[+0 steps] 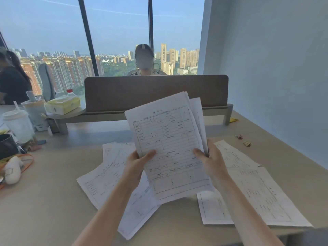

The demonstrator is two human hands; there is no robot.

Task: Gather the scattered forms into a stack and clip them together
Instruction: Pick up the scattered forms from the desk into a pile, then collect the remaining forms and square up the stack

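I hold a loose bunch of printed forms (170, 139) upright above the desk, the sheets fanned unevenly at the top right. My left hand (137, 164) grips the bunch's left edge, thumb on the front sheet. My right hand (211, 160) grips its right edge. More forms lie scattered flat on the desk: several overlapping at the left (104, 174) and under my left forearm, others at the right (262, 194) and far right (234, 155). Two small binder clips (247, 143) (238, 136) lie on the desk beyond the right-hand sheets.
A brown divider panel (156, 91) on a low shelf closes off the desk's far side; a person sits behind it. At the left stand plastic cups (17, 125), a yellow tissue box (62, 104), a dark mug (7, 145) and a white toy (13, 170). A wall runs along the right.
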